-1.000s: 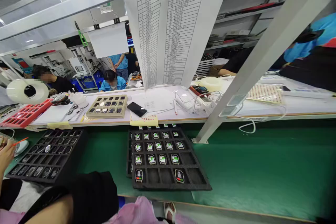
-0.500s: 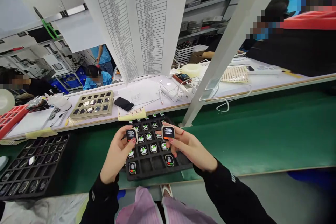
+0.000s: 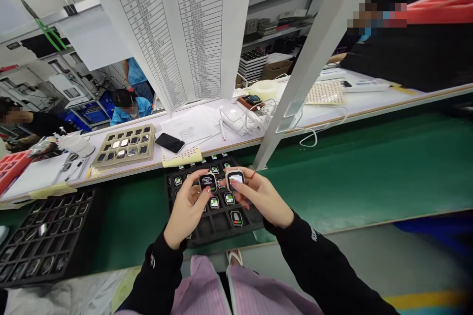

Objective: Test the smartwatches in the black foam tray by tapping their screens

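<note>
Above a black compartment tray (image 3: 210, 226), my left hand (image 3: 188, 206) is closed on a smartwatch without a strap (image 3: 207, 182), its dark screen showing small white text. Close beside it, my right hand (image 3: 262, 197) grips a second smartwatch (image 3: 234, 178), whose screen is now mostly bright, with the thumb resting on the screen's lower part. Several more watch bodies lie in the tray's compartments, many with green and white screens. One watch (image 3: 236, 218) near the front shows a red and green mark. Both hands cover part of the tray.
To the left stands another black tray (image 3: 44, 236) of dark watches. On the raised shelf lie a beige watch tray (image 3: 123, 146), a black phone (image 3: 170, 142), a dotted sticker sheet (image 3: 182, 157) and white cables. A slanted metal post (image 3: 295, 83) rises behind my hands. Other people sit beyond.
My left hand has moved right, bringing its watch close to the other one. The right watch's screen has turned from dark with text to bright, and my right thumb has shifted onto it.
</note>
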`<state>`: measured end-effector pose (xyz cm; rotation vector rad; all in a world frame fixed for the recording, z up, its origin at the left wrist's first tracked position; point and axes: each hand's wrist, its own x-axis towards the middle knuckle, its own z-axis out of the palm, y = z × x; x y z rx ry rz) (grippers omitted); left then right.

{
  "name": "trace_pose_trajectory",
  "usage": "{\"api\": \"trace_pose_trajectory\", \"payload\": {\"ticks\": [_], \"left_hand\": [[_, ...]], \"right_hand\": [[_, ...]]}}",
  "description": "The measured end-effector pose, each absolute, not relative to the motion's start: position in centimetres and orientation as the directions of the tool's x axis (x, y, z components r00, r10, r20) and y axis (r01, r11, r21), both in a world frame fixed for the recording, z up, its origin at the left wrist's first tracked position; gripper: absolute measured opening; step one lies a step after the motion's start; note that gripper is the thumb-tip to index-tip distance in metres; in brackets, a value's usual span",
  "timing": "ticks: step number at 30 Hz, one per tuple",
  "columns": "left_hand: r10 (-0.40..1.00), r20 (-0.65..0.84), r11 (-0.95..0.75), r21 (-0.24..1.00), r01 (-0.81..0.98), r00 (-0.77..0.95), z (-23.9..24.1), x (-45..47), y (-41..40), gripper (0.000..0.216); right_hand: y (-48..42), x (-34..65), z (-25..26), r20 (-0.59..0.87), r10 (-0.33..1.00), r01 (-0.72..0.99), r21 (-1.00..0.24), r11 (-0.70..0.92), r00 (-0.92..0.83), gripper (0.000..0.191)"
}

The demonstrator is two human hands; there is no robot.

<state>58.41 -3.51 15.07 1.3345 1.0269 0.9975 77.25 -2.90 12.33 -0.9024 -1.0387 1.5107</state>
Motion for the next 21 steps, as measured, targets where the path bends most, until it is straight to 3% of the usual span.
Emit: {"api": "trace_pose_trajectory", "payload": {"ticks": [7, 13, 21], "left_hand": [[0.976, 0.057, -0.054, 0.998, -0.019, 0.211, 14.7, 58.8, -3.0, 0.036], [0.959, 0.097, -0.081, 0.994, -0.069, 0.265, 15.6, 59.3, -2.8, 0.037], [0.971, 0.101, -0.106, 0.994, 0.015, 0.218, 16.2, 59.7, -2.5, 0.039]], "right_hand": [[-3.2, 77.9, 12.5, -0.012, 0.989, -0.401, -0.913, -0.07, -0.146, 0.045], [-3.3, 78.8, 12.8, 0.017, 0.992, -0.437, -0.898, -0.04, -0.125, 0.046], [-4.0, 79.4, 13.0, 0.02, 0.995, -0.423, -0.906, -0.022, -0.095, 0.043]]}}
